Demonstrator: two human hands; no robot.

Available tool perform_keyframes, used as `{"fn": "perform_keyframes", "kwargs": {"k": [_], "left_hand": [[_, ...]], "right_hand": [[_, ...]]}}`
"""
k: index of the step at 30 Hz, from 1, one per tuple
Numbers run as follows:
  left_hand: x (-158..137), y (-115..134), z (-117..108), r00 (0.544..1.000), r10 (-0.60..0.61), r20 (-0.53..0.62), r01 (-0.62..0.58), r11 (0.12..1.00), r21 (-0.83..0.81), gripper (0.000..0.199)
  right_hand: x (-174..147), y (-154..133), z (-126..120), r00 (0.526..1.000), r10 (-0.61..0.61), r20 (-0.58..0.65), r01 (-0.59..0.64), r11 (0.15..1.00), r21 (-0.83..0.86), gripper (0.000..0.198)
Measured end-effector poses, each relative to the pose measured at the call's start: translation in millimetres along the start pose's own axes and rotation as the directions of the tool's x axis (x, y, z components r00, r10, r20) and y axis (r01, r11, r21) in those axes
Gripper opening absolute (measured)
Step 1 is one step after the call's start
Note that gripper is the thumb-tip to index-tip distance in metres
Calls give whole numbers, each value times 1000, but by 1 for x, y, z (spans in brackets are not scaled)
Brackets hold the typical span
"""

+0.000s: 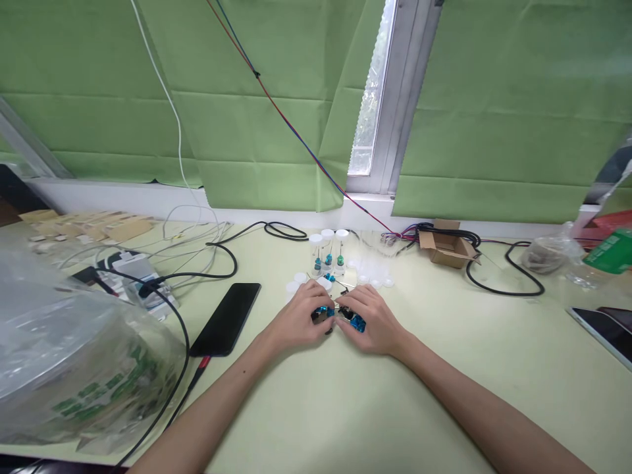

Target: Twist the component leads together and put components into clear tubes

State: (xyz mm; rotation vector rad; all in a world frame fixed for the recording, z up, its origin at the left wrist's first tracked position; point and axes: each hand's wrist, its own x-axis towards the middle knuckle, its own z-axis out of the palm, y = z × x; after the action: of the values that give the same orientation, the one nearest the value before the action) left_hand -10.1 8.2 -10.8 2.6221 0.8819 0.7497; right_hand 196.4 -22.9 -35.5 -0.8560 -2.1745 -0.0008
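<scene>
Fingers of the left hand (pixel 302 316) are curled closed on a small blue part (pixel 323 314); fingers of the right hand (pixel 371 319) are closed on a second blue part (pixel 356 322). Both parts meet at desk (pixel 345 408) centre. Capped vials (pixel 328 253) stand just behind; a black phone (pixel 226 318) lies left.

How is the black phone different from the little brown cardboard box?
The black phone is flat, dark and shiny; the cardboard box is brown, dull and stands taller. The phone lies to the left of the left hand, close to it; the box sits beyond the right hand, to its right, near the window wall. The box is open with flaps up; the phone is one closed slab. Both rest on the pale green table, near black cables.
</scene>
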Motion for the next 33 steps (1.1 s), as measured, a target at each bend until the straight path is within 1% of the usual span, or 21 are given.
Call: {"fn": "perform_keyframes", "kwargs": {"k": [4,10,15,22,33], "left_hand": [[-1,1,1,1000,0,4,0,1000,29,12],[-2,1,4,999,-43,-26,44,997,71,23],[-1,1,5,996,-58,-62,63,995,81,20],[0,3,7,997,-59,-58,62,997,49,21],[-1,4,8,994,-99,-35,100,995,30,12]], "right_hand": [[0,-4,3,1000,3,10,-3,1000,-7,26],[-1,0,6,999,28,31,-27,999,-22,31],[-2,2,7,997,48,64,-46,998,-37,30],[-2,2,7,997,53,57,-51,998,-29,31],[-2,3,8,996,75,47,-73,997,-37,31]]}}
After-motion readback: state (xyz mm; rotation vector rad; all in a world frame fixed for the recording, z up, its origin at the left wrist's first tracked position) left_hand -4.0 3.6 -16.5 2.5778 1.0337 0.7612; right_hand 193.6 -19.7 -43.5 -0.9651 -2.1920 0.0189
